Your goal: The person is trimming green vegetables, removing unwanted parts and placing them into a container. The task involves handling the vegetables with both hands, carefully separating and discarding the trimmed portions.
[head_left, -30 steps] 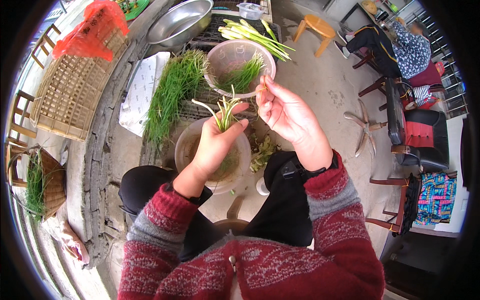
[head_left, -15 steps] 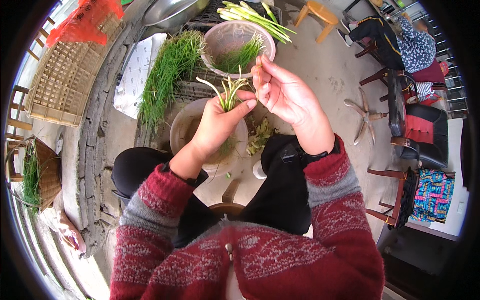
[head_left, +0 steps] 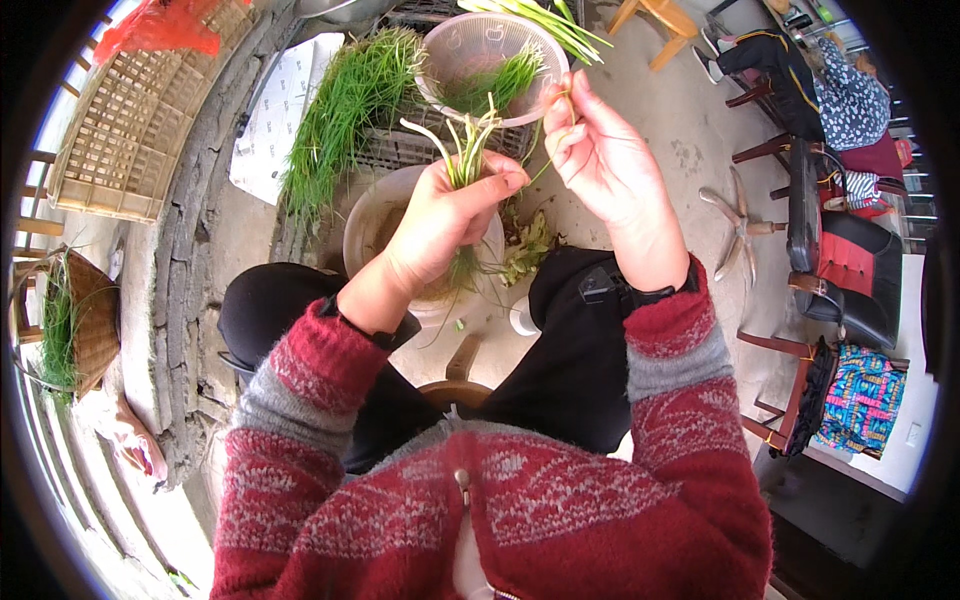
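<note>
My left hand [head_left: 440, 220] is closed round a small bunch of wild chives [head_left: 466, 152], their pale stem ends pointing up and thin green leaves hanging below the fist. Beside it, slightly higher, my right hand [head_left: 605, 165] pinches a thin green leaf [head_left: 541, 172] between thumb and fingertips; the strand curves down towards the left thumb. Under the left hand is a pale basin [head_left: 362, 222], partly hidden by the forearm. Just beyond the hands, a pinkish plastic basket [head_left: 440, 58] contains more greens [head_left: 500, 85]. A thick heap of long grassy greens [head_left: 345, 115] lies to its left.
Long pale-green stalks [head_left: 540, 25] lie behind the basket on a dark crate. Wilted trimmings [head_left: 528, 248] are on the floor by my right knee. A woven tray [head_left: 110, 140] leans at far left. At right are a stool [head_left: 655, 30], chairs [head_left: 850, 260] and a seated person [head_left: 850, 95].
My right hand has moved a little up and right, away from the left, drawing the thin leaf out longer between them. The left hand keeps hold of its bunch.
</note>
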### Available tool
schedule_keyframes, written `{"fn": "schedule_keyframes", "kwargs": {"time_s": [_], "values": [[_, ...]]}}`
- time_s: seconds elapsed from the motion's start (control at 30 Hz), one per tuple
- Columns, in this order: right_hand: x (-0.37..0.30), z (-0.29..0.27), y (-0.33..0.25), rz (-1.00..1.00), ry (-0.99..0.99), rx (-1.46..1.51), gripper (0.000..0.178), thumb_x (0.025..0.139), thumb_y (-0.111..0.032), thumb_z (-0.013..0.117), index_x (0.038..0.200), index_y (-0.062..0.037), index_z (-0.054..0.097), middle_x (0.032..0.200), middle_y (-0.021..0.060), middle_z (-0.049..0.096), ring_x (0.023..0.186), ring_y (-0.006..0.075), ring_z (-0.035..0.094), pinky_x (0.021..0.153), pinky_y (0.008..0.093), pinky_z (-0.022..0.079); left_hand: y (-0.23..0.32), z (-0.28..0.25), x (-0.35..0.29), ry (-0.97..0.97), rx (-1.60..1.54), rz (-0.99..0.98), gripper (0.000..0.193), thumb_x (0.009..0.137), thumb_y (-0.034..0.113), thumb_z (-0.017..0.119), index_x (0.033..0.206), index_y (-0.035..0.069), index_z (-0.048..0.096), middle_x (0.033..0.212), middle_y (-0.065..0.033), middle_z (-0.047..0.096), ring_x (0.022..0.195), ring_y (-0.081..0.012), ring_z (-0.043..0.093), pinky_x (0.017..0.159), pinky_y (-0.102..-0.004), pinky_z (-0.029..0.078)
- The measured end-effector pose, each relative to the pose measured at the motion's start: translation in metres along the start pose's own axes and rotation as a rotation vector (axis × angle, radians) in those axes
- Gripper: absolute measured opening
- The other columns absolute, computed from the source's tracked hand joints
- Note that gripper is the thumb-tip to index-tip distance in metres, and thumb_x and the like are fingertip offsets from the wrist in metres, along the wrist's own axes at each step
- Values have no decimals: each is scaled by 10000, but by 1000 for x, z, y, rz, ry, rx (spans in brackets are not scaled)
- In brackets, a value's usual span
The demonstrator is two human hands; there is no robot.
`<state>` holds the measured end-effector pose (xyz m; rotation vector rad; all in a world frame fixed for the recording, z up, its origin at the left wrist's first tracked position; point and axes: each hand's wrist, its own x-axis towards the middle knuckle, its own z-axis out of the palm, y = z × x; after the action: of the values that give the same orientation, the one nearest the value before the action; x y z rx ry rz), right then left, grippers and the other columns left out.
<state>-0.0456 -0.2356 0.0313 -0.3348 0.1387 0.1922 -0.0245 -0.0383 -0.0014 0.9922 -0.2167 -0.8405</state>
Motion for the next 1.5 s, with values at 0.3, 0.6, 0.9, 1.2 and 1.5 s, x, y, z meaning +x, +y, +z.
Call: {"fn": "schedule_keyframes", "kwargs": {"time_s": [0.3,0.6,0.9,1.2,1.5], "values": [[2,-2,0,18,-14,-39,137,952,-150,591,1022,-38,627,996,100,664,874,166,657,637,222,539,2,-7,2,22,-142,-106,132,875,106,614,972,22,643,533,102,316,417,-23,247,403,-208,181],[9,-3,-8,-61,77,-114,119,940,-119,604,1016,-30,629,946,87,670,867,170,662,666,227,553,1,-15,5,134,-118,-83,149,904,150,614,985,28,643,542,104,296,427,-25,240,407,-204,187],[101,-30,-59,-457,399,-539,162,919,-75,615,1044,28,603,976,158,659,906,236,663,760,279,575,7,-43,-1,429,-271,-54,168,944,207,576,984,47,607,545,97,261,449,-42,226,437,-227,204],[204,-125,-74,-477,695,-761,193,895,-18,601,1065,67,571,934,174,637,820,267,665,740,340,600,27,-60,-13,281,-451,-20,179,886,94,522,1049,35,563,673,24,377,571,-97,362,544,-254,324],[158,-37,-35,-582,353,-1240,229,921,-68,616,1118,48,622,976,77,666,836,127,638,725,245,527,41,-47,-18,-12,-452,10,186,904,62,483,1077,20,537,685,13,418,586,-101,393,554,-241,335]]}}
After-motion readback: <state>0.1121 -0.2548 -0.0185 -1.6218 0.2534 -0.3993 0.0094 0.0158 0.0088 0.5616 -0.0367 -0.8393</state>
